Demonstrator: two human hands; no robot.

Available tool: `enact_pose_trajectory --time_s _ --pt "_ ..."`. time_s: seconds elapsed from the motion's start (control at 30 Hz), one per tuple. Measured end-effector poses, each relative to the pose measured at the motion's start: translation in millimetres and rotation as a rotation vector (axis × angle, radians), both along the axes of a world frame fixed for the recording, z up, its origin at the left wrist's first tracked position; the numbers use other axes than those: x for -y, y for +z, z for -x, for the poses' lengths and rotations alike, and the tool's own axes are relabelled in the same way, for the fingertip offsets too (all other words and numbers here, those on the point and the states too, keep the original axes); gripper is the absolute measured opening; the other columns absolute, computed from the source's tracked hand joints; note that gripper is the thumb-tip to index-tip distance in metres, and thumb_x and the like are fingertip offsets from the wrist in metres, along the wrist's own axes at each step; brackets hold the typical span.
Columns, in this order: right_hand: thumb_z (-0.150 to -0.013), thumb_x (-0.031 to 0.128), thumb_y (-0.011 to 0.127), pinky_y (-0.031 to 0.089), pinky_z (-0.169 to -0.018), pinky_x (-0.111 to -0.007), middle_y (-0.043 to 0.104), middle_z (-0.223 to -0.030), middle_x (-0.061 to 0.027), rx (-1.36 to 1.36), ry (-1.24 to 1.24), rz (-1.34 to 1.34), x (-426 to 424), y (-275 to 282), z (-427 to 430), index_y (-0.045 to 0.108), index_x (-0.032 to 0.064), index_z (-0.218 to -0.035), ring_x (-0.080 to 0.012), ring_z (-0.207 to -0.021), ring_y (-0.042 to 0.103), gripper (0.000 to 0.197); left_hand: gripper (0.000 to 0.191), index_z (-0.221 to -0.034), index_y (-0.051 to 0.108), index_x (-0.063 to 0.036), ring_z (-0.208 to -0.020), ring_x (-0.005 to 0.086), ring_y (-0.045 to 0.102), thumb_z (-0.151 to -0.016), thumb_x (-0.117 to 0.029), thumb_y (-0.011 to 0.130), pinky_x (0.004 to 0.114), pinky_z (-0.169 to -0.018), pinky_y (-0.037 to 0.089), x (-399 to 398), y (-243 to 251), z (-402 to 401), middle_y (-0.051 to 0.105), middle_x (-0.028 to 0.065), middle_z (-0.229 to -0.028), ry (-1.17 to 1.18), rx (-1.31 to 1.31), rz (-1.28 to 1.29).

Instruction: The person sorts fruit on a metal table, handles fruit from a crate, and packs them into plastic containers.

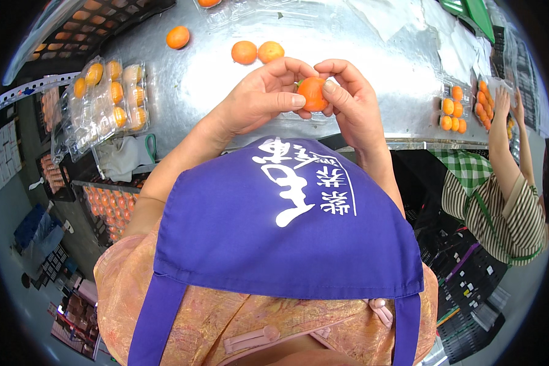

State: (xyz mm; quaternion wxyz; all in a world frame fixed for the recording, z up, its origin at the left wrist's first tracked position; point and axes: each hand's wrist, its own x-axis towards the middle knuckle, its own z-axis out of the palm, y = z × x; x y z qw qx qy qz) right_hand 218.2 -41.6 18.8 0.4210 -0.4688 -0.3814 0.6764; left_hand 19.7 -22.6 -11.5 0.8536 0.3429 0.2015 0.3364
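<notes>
Both my hands hold one small orange citrus fruit (313, 94) above the near edge of the metal table (201, 91). My left hand (267, 94) has its thumb on the fruit's left side, near a bit of green at the stem. From the right, my right hand (352, 94) presses its thumb against the peel. Just beyond my hands, two more orange fruits (244, 52) lie side by side on the metal. Another single fruit (178, 37) sits farther left.
Clear plastic clamshell packs (100, 103) with fruit are stacked at the left, near a black crate (91, 23). A grey cloth (119, 158) hangs below. At right, a co-worker (503, 201) handles packs beside a filled clamshell (453, 110). A green container (471, 16) stands at the far right.
</notes>
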Motion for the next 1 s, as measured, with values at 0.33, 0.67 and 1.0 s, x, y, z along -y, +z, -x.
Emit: enact_pose_trajectory --time_s 0.33,0.67,1.0 --pt "-0.097 0.015 0.06 0.045 -0.064 -0.022 0.062 -0.091 -0.0025 -0.197 -0.123 0.08 -1.5 -15.4 -4.2 0.061 0.0027 -0.115 -0.0076 -0.07 0.053 0.022 0.046 -0.125 0.051 -0.0024 -0.115 0.0197 0.055 -0.083 -0.001 0.069 0.035 -0.098 0.048 0.6 2.5 -3.6 0.055 0.0094 -0.12 0.124 -0.096 -0.277" --pt "-0.09 0.009 0.07 0.053 -0.085 -0.029 0.064 -0.116 -0.011 -0.112 0.03 0.056 7.6 -10.6 -0.3 0.054 0.0008 -0.127 -0.0165 -0.101 0.064 0.042 0.041 -0.112 0.055 -0.0053 -0.1 0.0209 0.058 -0.077 0.002 0.074 0.032 -0.085 0.052 -1.2 5.7 -5.8 0.054 0.0103 -0.114 0.343 -0.573 -0.966" --pt "-0.085 0.012 0.074 0.054 -0.08 -0.029 0.064 -0.112 -0.008 0.511 -0.138 -0.196 -19.0 -46.0 -30.2 0.057 0.0006 -0.124 -0.0135 -0.09 0.062 0.044 0.048 -0.13 0.051 -0.0032 -0.108 0.0161 0.059 -0.086 -0.003 0.071 0.03 -0.09 0.052 -20.5 -3.2 30.1 0.056 0.0082 -0.124 0.496 -0.809 -0.703"
